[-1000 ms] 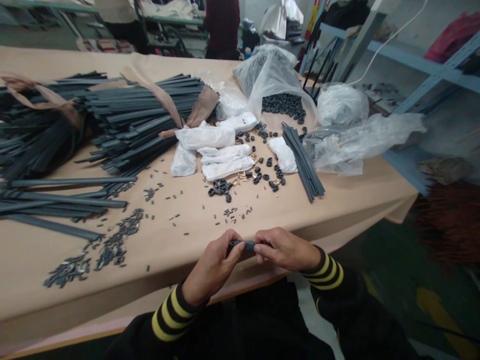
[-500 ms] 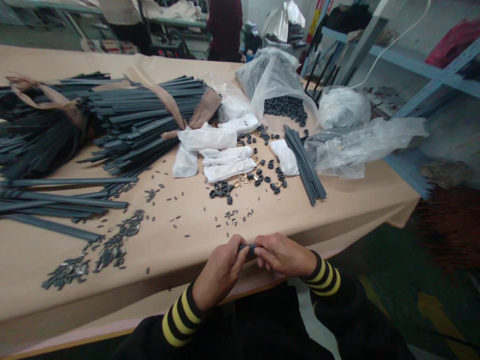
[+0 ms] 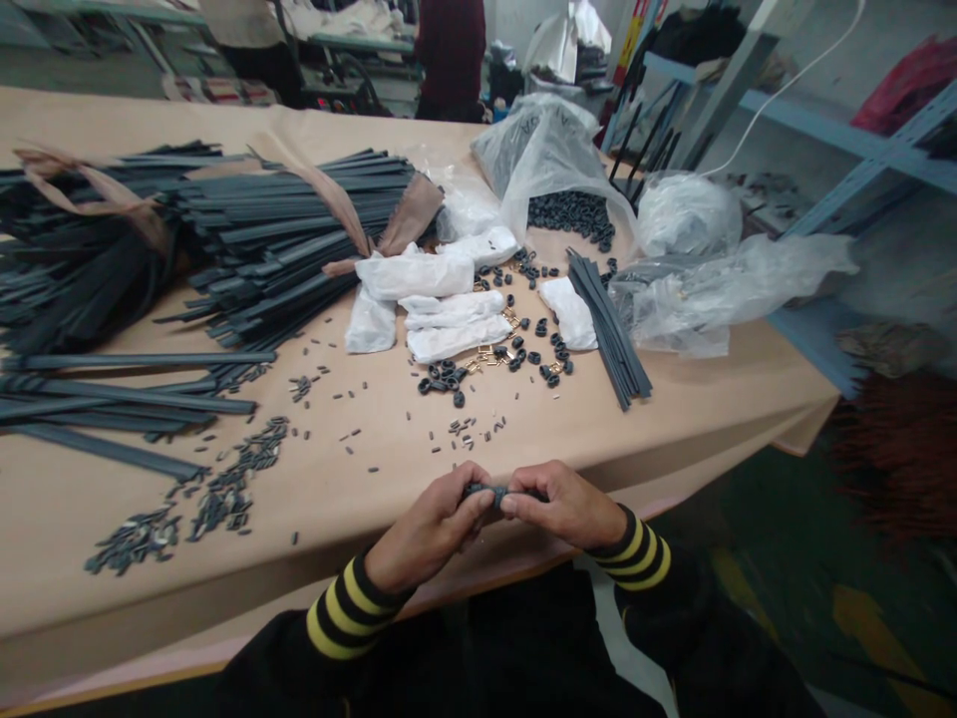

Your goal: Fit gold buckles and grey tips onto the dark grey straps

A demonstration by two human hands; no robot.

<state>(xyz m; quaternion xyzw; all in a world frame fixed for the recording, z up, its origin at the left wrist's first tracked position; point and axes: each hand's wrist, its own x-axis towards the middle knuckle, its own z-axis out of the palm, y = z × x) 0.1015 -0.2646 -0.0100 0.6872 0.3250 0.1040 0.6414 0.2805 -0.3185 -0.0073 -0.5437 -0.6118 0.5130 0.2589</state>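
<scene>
Just over the table's front edge, my left hand (image 3: 441,521) and my right hand (image 3: 562,505) meet at a dark grey strip (image 3: 496,493). Fingers and thumb of each hand pinch it, one at each end, and a dark loop-like piece seems to sit on it between the thumbs. Its exact shape is too small to tell. Beyond my hands lie small dark clips (image 3: 462,429), scattered on the brown table covering (image 3: 374,509). Farther back are black loops (image 3: 443,377), small gold-coloured metal pieces (image 3: 489,353) and white wrapped packets (image 3: 458,339).
Large bundles of dark strips (image 3: 299,224) fill the left back, with a heap of clips (image 3: 231,489) nearer. A smaller strip bundle (image 3: 609,329) lies right of centre. Behind it stand an open plastic bag (image 3: 534,150) of black loops and crumpled plastic (image 3: 695,289). People stand beyond the table.
My left hand has turned a little, its thumb now lying along the strip. My right thumb has come to the front, and more of the dark strip shows between and behind the fingers.
</scene>
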